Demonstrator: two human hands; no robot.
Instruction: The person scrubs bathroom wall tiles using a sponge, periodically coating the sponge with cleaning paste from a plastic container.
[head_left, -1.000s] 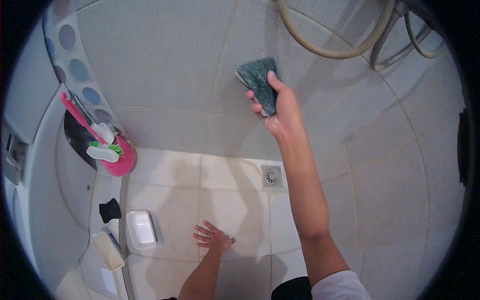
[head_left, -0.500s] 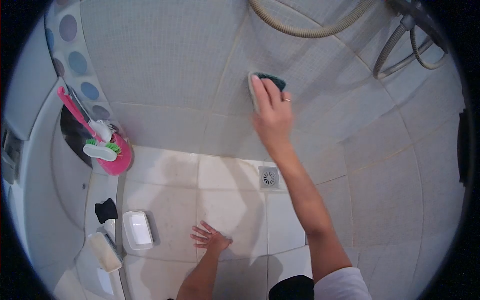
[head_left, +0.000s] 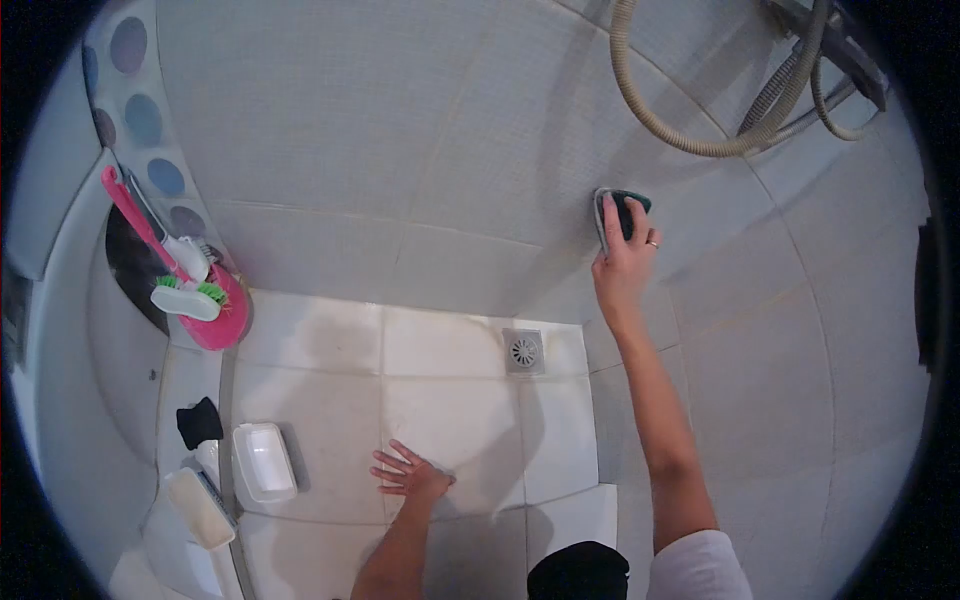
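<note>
A dark green scrubbing sponge [head_left: 622,216] with a pale edge is pressed to the tiled wall [head_left: 480,130], near the corner. My right hand [head_left: 624,275], a ring on one finger, grips it with the fingers over its back. Lower down, my left hand [head_left: 418,477] has its fingers spread over the pale floor tiles [head_left: 455,420] and holds nothing. I cannot tell whether it touches the floor.
A ribbed shower hose [head_left: 690,145] hangs from the mixer at upper right. The floor has a square drain [head_left: 524,352]. At left are a pink holder [head_left: 228,318] with brushes, a black pad [head_left: 200,424], a white tub [head_left: 263,462] and a cream-coloured block [head_left: 200,508].
My right hand has slid the sponge rightward and a little down the wall, nearer the corner. The hose appears further right and lower. My left hand stays spread in nearly the same place.
</note>
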